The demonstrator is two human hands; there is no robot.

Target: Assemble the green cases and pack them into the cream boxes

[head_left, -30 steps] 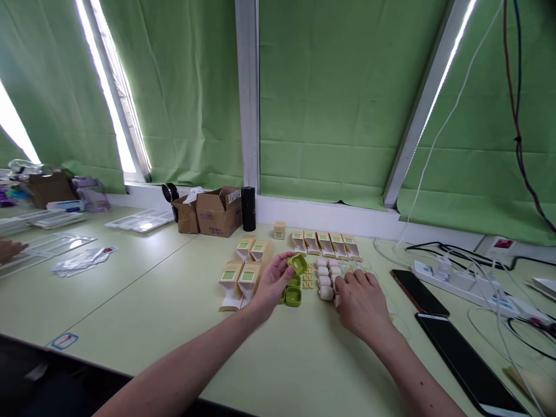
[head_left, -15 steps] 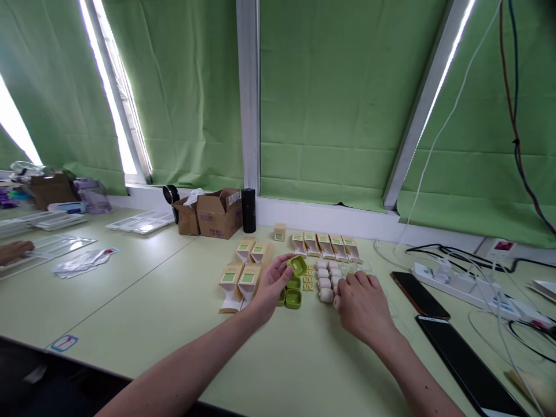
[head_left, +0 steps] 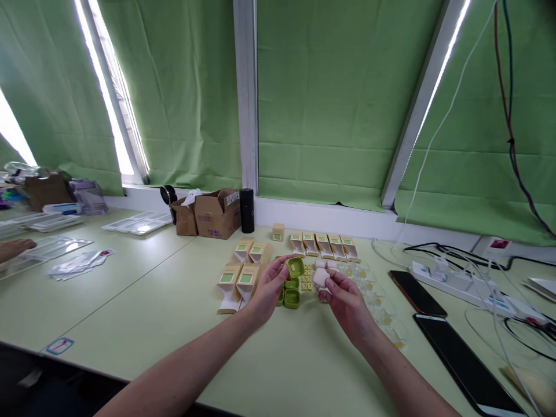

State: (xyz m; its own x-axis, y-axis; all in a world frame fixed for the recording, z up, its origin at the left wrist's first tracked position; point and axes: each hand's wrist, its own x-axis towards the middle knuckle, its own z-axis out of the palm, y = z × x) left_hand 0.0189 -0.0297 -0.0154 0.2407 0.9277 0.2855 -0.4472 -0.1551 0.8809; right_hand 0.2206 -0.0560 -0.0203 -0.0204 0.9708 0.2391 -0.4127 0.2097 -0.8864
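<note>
In my left hand (head_left: pixel 267 289), thumb and fingers pinch a small green hollow case (head_left: pixel 296 266) with its opening facing me. Just to the right, my right hand (head_left: pixel 351 304) grips a small white rounded case (head_left: pixel 321 277) between thumb and fingers, a short gap from the green one. More green hollow cases (head_left: pixel 292 298) lie on the table under the left hand. Small yellowish pieces (head_left: pixel 306 278) are set out in rows between the hands. Other white and pinkish rounded cases (head_left: pixel 332 264) sit behind and below the right hand, partly hidden by it.
Cardboard packs with green labels (head_left: pixel 247 278) stand left of my hands, with more packs (head_left: pixel 324 245) at the back. Clear pieces with yellow dots (head_left: pixel 377 301), two phones (head_left: pixel 417 293) and a power strip (head_left: pixel 464 284) lie right. Another person's hand (head_left: pixel 16 249) is far left.
My right hand has lifted a white rounded case from the rows and moved left and inward, towards the green case. My left hand still holds the green case in about the same place.
</note>
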